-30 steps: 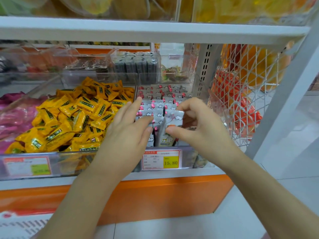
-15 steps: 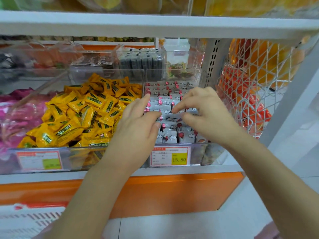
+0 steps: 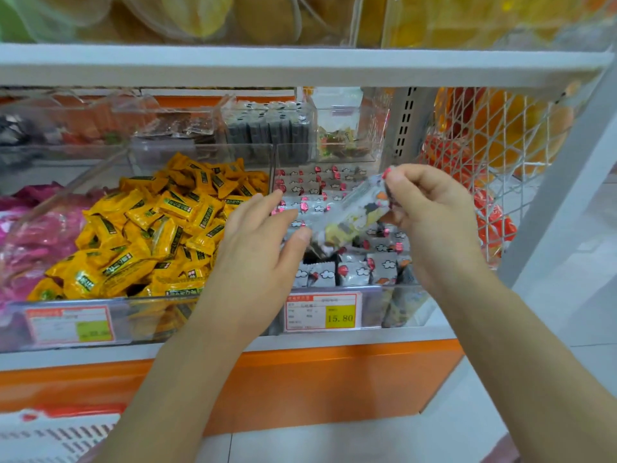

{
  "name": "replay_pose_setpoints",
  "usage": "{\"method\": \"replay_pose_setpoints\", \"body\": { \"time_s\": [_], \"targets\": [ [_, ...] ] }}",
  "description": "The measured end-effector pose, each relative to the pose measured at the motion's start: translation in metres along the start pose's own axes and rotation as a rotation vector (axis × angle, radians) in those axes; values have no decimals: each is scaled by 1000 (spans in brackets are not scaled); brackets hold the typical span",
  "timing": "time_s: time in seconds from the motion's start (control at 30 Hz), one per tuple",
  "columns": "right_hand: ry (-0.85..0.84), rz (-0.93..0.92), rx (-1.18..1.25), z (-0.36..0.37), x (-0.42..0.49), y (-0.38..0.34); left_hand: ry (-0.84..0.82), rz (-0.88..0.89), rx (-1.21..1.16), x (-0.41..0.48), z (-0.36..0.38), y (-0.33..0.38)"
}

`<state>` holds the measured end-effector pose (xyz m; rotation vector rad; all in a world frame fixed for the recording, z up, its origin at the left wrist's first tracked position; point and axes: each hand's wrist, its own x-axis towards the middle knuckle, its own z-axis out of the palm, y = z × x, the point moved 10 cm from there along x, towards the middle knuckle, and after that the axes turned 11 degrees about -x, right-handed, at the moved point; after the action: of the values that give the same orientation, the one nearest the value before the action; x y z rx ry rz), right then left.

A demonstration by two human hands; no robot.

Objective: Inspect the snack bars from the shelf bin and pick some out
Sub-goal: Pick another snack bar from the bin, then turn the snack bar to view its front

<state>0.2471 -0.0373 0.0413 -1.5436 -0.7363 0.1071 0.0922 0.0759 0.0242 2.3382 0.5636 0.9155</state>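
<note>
Head view: right hand [image 3: 430,208] pinches one grey snack bar [image 3: 350,218] by its top end, above the bin [image 3: 372,309] near its right wall; left hand [image 3: 260,248] slack-fingered, holding nothing, thumb beside the bar's lower end. Inspection underway; none visibly set aside, so picking probably lies mostly ahead

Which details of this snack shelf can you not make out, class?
Head view:
Print on the snack bar pinched by the right hand: blurred.
Left price tag: figures smeared, unreadable.
Part of the bin behind the left hand: hidden by it.
White basket: cut off by the bottom edge.
</note>
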Motion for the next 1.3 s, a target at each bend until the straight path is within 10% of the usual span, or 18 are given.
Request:
{"method": "replay_pose_setpoints", "body": {
  "time_s": [0.5,0.7,0.97,1.3],
  "targets": [
    [72,193,176,-13,-21,23,96,30,-65,0,-6,11],
    [-166,200,192,9,-24,23,207,3,-124,0,-22,10],
    [-407,250,409,25,-28,21,268,-145,-485,-2,-32,-7],
    [-255,392,482,13,-24,43,99,-255,-874,0,-15,-11]
  ]
}}
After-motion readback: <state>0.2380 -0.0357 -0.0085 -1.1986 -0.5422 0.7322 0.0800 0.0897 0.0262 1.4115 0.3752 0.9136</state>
